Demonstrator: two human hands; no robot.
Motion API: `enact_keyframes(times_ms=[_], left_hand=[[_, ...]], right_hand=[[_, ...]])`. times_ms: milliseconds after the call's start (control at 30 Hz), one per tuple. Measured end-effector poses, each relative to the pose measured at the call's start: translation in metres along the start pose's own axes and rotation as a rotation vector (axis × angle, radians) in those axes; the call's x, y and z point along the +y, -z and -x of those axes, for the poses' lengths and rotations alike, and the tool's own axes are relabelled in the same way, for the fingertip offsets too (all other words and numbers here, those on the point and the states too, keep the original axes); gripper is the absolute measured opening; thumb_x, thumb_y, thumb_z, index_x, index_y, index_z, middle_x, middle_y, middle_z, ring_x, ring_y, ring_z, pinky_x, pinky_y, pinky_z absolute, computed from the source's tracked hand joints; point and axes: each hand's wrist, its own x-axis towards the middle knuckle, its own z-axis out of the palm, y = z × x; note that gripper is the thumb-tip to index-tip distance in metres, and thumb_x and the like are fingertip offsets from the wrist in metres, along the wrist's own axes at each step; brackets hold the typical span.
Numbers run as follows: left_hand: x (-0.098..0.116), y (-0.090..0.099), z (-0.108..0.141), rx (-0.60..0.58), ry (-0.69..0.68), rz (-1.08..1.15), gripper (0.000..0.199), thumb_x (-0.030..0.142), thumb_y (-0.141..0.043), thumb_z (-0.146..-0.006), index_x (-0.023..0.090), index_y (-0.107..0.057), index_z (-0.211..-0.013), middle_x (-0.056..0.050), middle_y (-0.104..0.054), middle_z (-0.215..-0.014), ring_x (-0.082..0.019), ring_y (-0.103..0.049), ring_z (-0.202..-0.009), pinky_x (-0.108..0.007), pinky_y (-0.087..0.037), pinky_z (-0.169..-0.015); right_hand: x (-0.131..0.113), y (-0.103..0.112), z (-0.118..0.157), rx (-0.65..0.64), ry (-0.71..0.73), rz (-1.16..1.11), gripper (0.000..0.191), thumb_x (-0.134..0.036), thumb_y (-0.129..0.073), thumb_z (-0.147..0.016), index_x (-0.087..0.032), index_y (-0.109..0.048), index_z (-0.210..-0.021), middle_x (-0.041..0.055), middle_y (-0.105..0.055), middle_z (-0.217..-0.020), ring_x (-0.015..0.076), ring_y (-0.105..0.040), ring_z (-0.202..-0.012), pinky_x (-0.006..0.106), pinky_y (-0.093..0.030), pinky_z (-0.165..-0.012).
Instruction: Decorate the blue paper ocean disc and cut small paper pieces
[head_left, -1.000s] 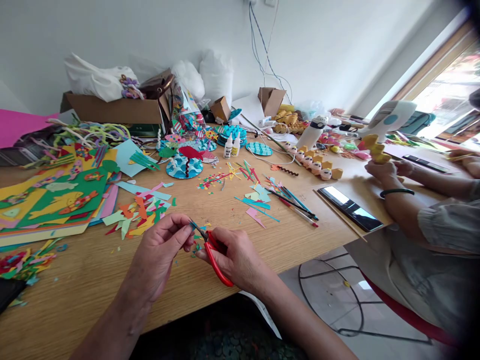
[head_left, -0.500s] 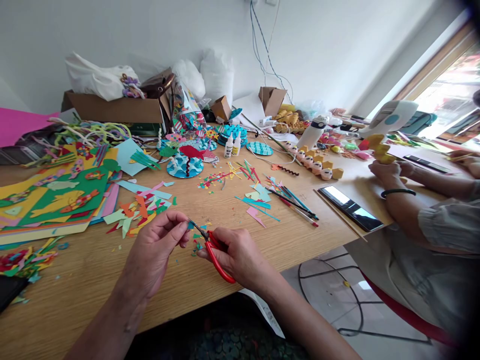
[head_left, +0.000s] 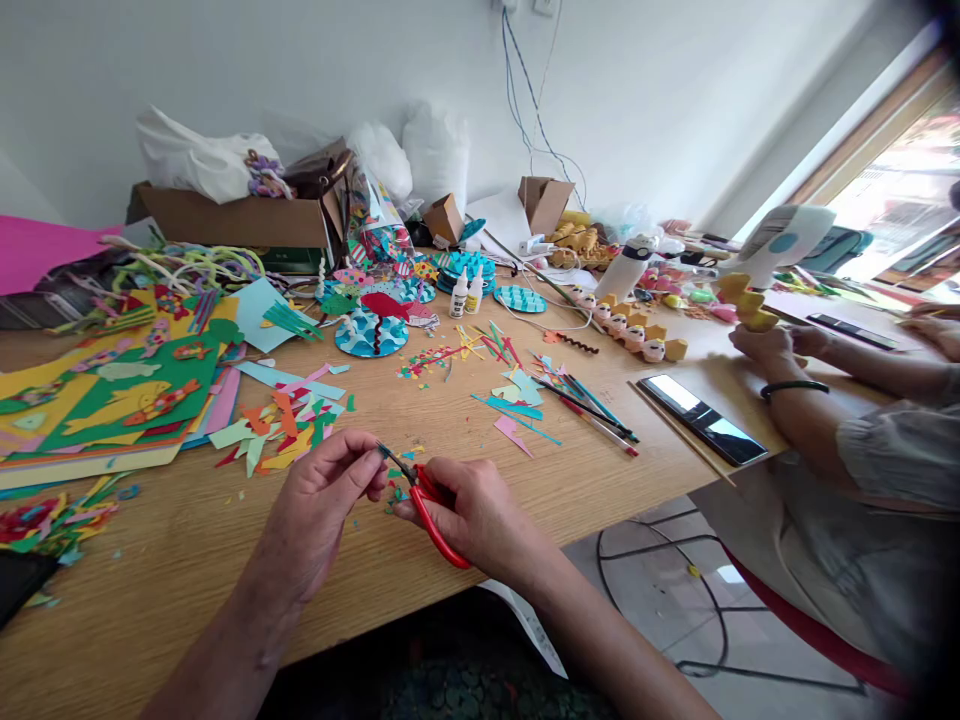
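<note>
My right hand (head_left: 472, 510) grips red-handled scissors (head_left: 442, 535), their dark blades pointing up and left. The blade tips reach the fingertips of my left hand (head_left: 330, 495), whose thumb and forefinger are pinched together. What they hold, if anything, is too small and covered to make out. Tiny paper snippets (head_left: 397, 490) lie on the wooden table (head_left: 360, 590) beneath the blades. Just beyond my left hand is a heap of coloured paper scraps (head_left: 281, 425).
At left, paper fish cutouts lie on stacked coloured sheets (head_left: 161, 455). Ahead stand a blue disc (head_left: 352, 340) bearing a red paper fish, and glue bottles (head_left: 459, 293). Pencils (head_left: 600, 405) and a phone (head_left: 701, 418) lie rightward. Beside me, another person's hands (head_left: 769, 345) hold a yellow piece (head_left: 746, 300).
My hands and the scissors stay nearly in place, with only a slight shift of my left hand. The other person's hands and yellow piece have moved a little to the left.
</note>
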Motion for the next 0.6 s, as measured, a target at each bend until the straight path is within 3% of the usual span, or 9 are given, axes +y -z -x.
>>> enact_keyframes(times_ms=[233, 600], left_hand=[[-0.0022, 0.0066, -0.0005, -0.112, -0.047, -0.066, 0.004, 0.024, -0.066, -0.073, 0.021, -0.067, -0.074, 0.005, -0.06, -0.063, -0.007, -0.053, -0.06, -0.016, -0.044, -0.057], [0.0029, 0.0064, 0.0005, -0.095, -0.015, -0.095, 0.005, 0.024, -0.069, -0.068, 0.02, -0.068, -0.072, 0.005, -0.062, -0.06, -0.007, -0.054, -0.057, -0.014, -0.044, -0.054]], right_hand=[[-0.0045, 0.0036, 0.0011, -0.028, 0.0, 0.021, 0.04, -0.047, -0.062, -0.078, -0.018, -0.041, -0.062, -0.0061, -0.04, -0.054, 0.0051, -0.032, -0.048, 0.017, -0.022, -0.047], [-0.0005, 0.0042, 0.0035, -0.037, 0.003, 0.006, 0.04, -0.046, -0.063, -0.078, -0.018, -0.039, -0.061, -0.0071, -0.035, -0.052, 0.0048, -0.029, -0.047, 0.018, -0.021, -0.047]])
